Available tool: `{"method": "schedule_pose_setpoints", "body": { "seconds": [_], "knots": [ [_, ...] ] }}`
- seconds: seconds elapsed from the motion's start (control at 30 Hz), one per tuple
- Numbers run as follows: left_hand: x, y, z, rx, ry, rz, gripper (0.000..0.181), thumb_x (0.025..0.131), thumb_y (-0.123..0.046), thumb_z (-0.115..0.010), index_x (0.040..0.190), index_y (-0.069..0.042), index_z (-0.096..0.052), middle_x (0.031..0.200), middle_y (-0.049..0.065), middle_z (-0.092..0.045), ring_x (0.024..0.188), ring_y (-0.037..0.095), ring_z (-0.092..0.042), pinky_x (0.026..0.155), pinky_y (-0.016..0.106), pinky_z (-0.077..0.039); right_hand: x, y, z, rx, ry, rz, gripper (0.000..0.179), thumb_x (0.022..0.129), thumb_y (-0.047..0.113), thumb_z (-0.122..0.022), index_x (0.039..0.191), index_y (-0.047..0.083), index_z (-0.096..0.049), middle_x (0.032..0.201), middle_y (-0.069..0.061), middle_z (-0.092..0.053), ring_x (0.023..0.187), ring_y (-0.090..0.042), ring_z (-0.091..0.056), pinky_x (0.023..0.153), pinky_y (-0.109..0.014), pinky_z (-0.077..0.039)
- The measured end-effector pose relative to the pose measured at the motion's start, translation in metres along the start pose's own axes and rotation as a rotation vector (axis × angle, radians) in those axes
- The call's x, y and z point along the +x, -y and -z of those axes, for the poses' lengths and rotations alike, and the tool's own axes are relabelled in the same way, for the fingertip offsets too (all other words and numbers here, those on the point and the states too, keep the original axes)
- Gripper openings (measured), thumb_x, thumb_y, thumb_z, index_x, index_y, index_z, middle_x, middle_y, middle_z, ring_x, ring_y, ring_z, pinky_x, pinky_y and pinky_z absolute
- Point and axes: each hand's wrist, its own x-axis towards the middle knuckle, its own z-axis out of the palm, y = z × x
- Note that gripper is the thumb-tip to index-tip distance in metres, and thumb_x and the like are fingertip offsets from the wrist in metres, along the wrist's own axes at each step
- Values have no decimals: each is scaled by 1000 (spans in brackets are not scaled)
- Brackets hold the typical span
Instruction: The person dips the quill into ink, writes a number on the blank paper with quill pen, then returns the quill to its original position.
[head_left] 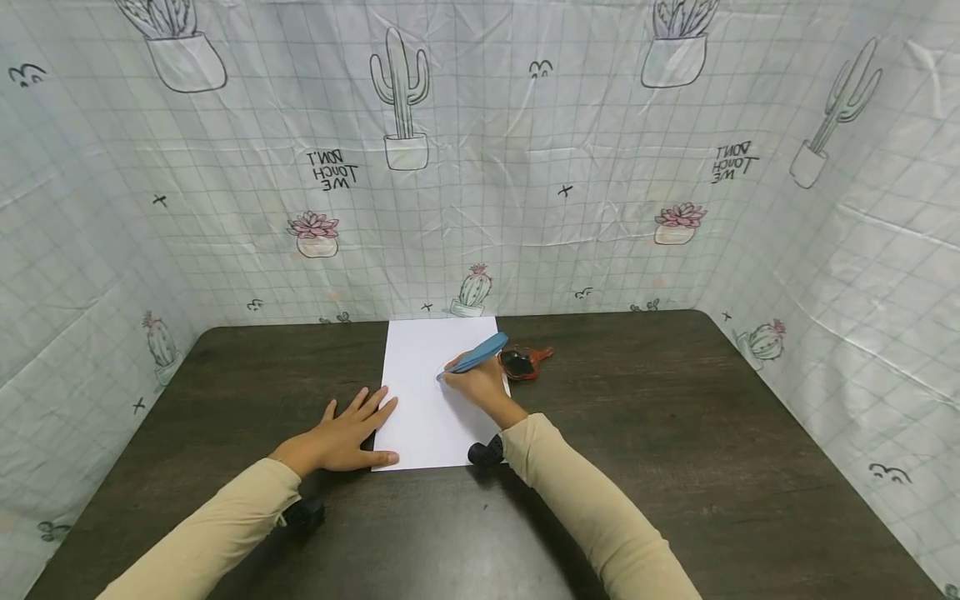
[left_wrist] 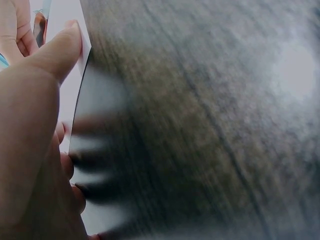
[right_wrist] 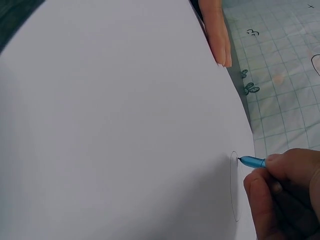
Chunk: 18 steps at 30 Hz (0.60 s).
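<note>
A white sheet of paper [head_left: 431,433] lies on the dark table. My left hand [head_left: 345,437] rests with fingers spread at its left edge, thumb and fingertips reaching onto the sheet. In the left wrist view the thumb [left_wrist: 62,47] presses near the paper's corner. My right hand [head_left: 480,385] pinches a blue pen [head_left: 480,352] with a broad, flat upper end, tilted up to the right. In the right wrist view the pen's dark tip stands at the upper end of a thin, narrow drawn loop [right_wrist: 231,187].
Red-framed sunglasses [head_left: 519,362] with dark lenses lie just right of the paper, beside my right hand. The dark wooden table [head_left: 675,433] extends to both sides. A patterned cloth [head_left: 480,208] with cactus drawings hangs behind and around it.
</note>
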Motion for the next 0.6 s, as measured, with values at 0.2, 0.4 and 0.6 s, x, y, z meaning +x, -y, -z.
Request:
{"method": "schedule_pose_setpoints", "body": {
  "seconds": [0.2, 0.4, 0.6],
  "knots": [
    [-1, -1, 1, 0, -2, 8, 92, 88, -63, -53, 155, -13, -15, 161, 13, -4, 146, 41, -1, 103, 75, 0, -2, 1, 0, -21, 16, 12, 6, 73, 7, -77, 79, 6, -77, 70, -4, -72, 63, -9, -60, 64, -25, -47],
    [-1, -2, 0, 1, -4, 10, 92, 89, -63, -53, 155, -13, -15, 161, 13, -4, 146, 41, -1, 103, 75, 0, -3, 2, 0, -30, 34, -25, 7, 74, 8, -77, 81, 8, -78, 71, -3, -72, 63, -8, -58, 63, -25, -46],
    [-1, -1, -1, 0, -7, 5, 92, 88, -63, -53, 155, -13, -16, 161, 13, -4, 146, 42, -1, 103, 75, 0, -3, 2, 0, -20, 39, -32, 8, 74, 9, -77, 82, 7, -77, 71, -3, -72, 63, -8, -58, 63, -25, -46]
  ]
}}
